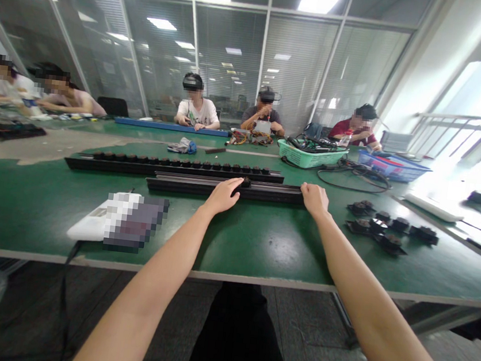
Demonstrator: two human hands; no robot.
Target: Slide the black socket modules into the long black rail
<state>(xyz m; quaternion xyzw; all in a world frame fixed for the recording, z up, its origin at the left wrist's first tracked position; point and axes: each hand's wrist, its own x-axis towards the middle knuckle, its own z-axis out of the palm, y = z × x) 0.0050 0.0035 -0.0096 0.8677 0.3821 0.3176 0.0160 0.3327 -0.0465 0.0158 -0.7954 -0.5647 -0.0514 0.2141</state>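
Black metal rail (273,194) — crosswise on the green workbench (25,202), just near of a knob-studded second rail (172,170). Left hand (221,196) and right hand (314,200) rest palm-down on it, fingers curved over — grip firmness unclear.

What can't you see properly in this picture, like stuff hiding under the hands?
Head view:
- Black rail under the left hand: the hand covers that part.
- Rail under the right hand: the hand covers that part too.
- White box: a blurred patch covers its top, so any markings can't be read.
- Green basket: the wires heaped in it are too small to sort out.
- Blue basket: too far and small to tell what's inside.
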